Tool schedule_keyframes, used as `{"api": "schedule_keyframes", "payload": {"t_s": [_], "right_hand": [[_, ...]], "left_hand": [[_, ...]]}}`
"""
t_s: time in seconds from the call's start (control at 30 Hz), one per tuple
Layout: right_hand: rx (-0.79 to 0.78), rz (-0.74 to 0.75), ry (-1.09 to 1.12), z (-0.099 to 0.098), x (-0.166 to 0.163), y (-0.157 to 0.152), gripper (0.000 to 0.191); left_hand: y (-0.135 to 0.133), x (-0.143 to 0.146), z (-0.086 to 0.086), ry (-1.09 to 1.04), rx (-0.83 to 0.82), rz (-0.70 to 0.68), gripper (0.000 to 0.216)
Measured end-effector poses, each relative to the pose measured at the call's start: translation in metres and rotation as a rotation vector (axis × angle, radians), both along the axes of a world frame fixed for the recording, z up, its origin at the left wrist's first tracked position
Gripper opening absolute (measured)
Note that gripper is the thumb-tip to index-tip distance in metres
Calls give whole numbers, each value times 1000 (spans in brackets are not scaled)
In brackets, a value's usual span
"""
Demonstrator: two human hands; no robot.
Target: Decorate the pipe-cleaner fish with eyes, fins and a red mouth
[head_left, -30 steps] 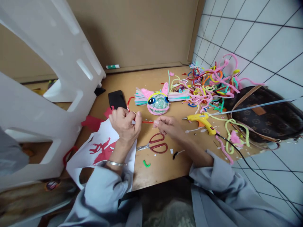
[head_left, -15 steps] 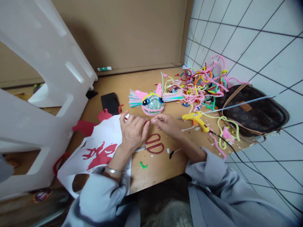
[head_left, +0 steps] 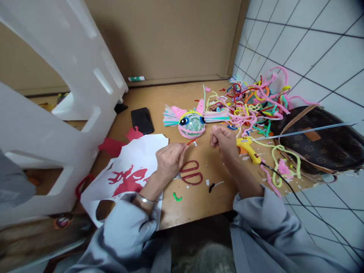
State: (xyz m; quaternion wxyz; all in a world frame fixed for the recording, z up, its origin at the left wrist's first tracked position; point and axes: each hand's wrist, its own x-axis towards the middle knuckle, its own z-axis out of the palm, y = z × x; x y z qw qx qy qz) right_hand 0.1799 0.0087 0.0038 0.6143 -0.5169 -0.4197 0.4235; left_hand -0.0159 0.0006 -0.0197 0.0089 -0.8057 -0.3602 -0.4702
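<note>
My left hand pinches a short red pipe cleaner whose tip sticks out toward the right. Red-handled scissors lie beside and partly under this hand. My right hand is closed, fingertips together, with a gap between it and the left; anything inside it is hidden. Just right of that hand rests a yellow glue gun, its nozzle covered from sight. Beyond both hands sits a clear ball with blue-and-black eyes, pink ears, a pink band and bundles of pastel strips at its sides.
A tangle of colourful pipe cleaners and a brown handbag lie at the right. White paper with red cutouts spreads at the left. A black wallet-like item and a green scrap lie on the table.
My hands have moved apart: the right went rightward toward the glue gun, while the left keeps the red pipe cleaner. The whole view has shifted slightly.
</note>
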Motion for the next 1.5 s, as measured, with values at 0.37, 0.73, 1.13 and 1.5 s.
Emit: {"api": "schedule_keyframes", "payload": {"t_s": [0.37, 0.73, 1.13, 1.5], "right_hand": [[451, 18, -815, 4, -14, -20, 23], [472, -97, -1271, -10, -18, -22, 28], [391, -39, -845, -7, -21, -20, 19], [404, 34, -762, -2, -19, -21, 9]], "left_hand": [[-1, 0, 0, -14, -10, 38, 22], [-6, 6, 2, -88, -152, -5, 24], [-9, 10, 0, -234, -185, 22, 17], [-5, 4, 2, -25, 157, 63, 15]]}}
